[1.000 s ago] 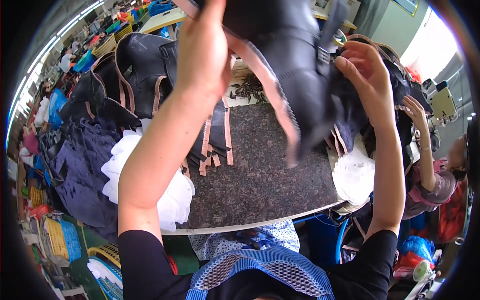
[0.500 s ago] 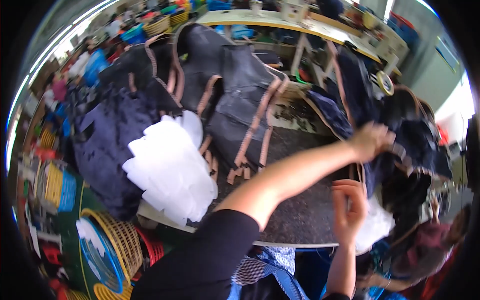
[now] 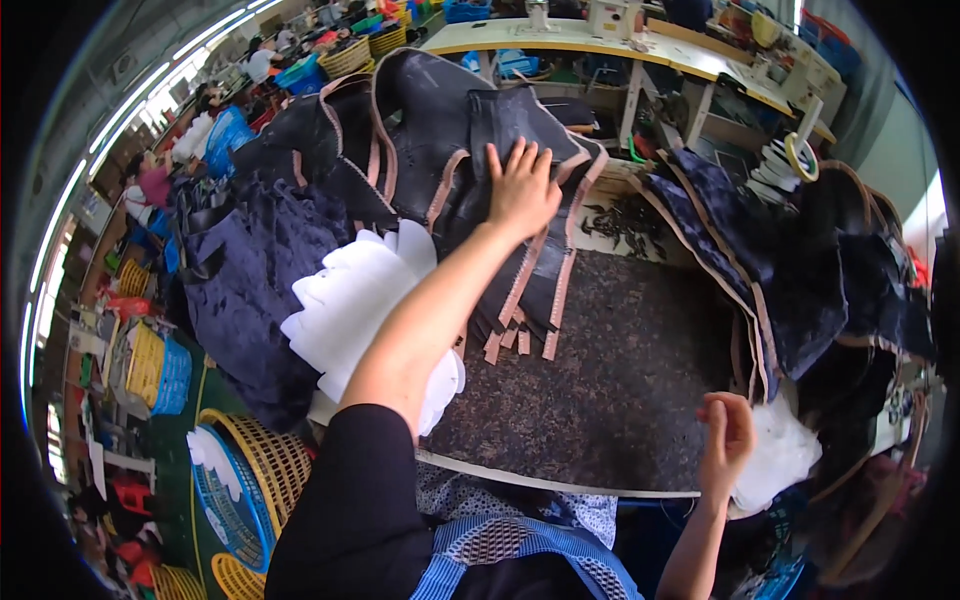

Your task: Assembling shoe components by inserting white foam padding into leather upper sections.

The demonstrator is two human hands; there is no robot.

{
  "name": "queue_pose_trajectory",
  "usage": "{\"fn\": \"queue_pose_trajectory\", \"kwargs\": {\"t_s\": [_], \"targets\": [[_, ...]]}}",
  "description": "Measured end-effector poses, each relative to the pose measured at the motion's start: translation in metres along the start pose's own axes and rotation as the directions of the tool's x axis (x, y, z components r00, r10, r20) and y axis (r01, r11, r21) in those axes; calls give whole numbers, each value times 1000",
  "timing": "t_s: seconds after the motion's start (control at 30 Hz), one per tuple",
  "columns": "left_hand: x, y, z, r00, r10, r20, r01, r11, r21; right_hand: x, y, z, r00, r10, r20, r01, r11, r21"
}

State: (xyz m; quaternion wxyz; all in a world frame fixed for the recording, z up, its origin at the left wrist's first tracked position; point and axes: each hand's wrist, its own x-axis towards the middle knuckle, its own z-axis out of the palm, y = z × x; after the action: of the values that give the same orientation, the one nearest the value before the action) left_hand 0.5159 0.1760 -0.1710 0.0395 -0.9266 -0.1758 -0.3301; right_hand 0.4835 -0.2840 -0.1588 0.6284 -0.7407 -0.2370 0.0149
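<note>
My left hand (image 3: 525,190) lies spread and palm down on a stack of dark garment pieces (image 3: 445,110) with pinkish-tan tape along their edges. Its arm passes over a fan of white scalloped sheets (image 3: 350,300). Over the right front of the worktable (image 3: 620,390), my right hand (image 3: 726,440) is raised with the fingers curled in toward the thumb, and nothing shows in it. Beside that hand are a white bundle (image 3: 775,455) and a heap of dark navy plush pieces (image 3: 800,290) with the same edging.
Navy plush fabric (image 3: 250,270) hangs over the table's left side. A tape roll (image 3: 800,158) stands by the right heap. Dark scraps (image 3: 625,228) lie in a pale recess at the back. Baskets (image 3: 270,470) stand at lower left. Beyond is a white bench (image 3: 600,42) with sewing machines.
My left hand has gone from the right heap to the taped stack in the middle and now lies flat on it. My right hand has shifted slightly right and down in the picture.
</note>
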Motion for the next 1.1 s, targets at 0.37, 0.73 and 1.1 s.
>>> {"fn": "queue_pose_trajectory", "kwargs": {"t_s": [0.37, 0.73, 1.1], "targets": [[1, 75, -190, 866, 494, 84, -306, 654, -692, -51, -85, -19, 929, -204, 308, 199, 979, 49], [-178, 148, -168, 572, 777, 262, -378, 533, -757, -107, -3, -135, 984, 116, -138, -171, 848, -502], [-159, 332, -56, 513, 857, -46, -492, 250, -834, -65, 38, -168, 950, -93, 297, 311, 273, -910]]}}
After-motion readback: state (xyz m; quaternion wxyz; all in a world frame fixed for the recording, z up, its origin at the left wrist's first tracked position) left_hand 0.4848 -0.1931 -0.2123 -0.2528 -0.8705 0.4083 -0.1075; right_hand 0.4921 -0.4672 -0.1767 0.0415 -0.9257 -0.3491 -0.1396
